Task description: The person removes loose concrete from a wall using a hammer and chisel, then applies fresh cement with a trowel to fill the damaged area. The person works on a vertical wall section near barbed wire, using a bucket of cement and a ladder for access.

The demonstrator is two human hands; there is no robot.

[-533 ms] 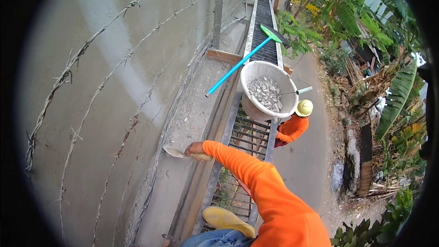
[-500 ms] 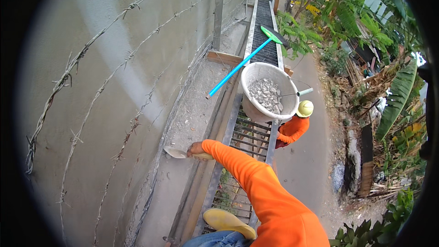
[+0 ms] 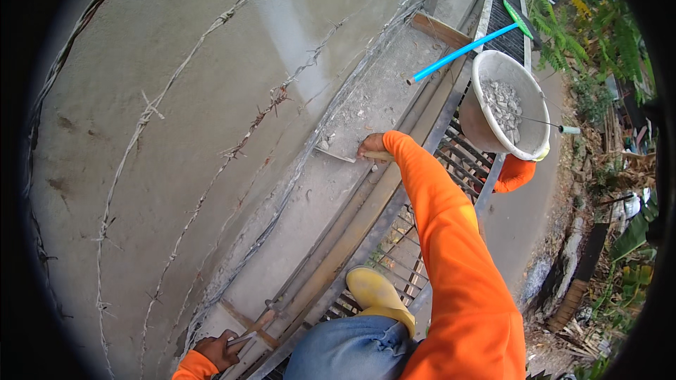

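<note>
Your right hand (image 3: 372, 145) has its fingers closed round the handle of the trowel (image 3: 339, 157), whose blade lies low over the ledge (image 3: 289, 236), at the near end of the loose grit (image 3: 366, 102). Your left hand (image 3: 218, 352), at the near left, is curled at a grey bar (image 3: 243, 338); whether it grips that, you cannot tell. Far right, the bucket (image 3: 473, 118) holds rubble (image 3: 503, 104), with the blue-handled broom (image 3: 461, 52) just beyond it.

Rubble (image 3: 502, 105) lies in the bucket (image 3: 476, 121) right of the trowel (image 3: 381, 156).
</note>
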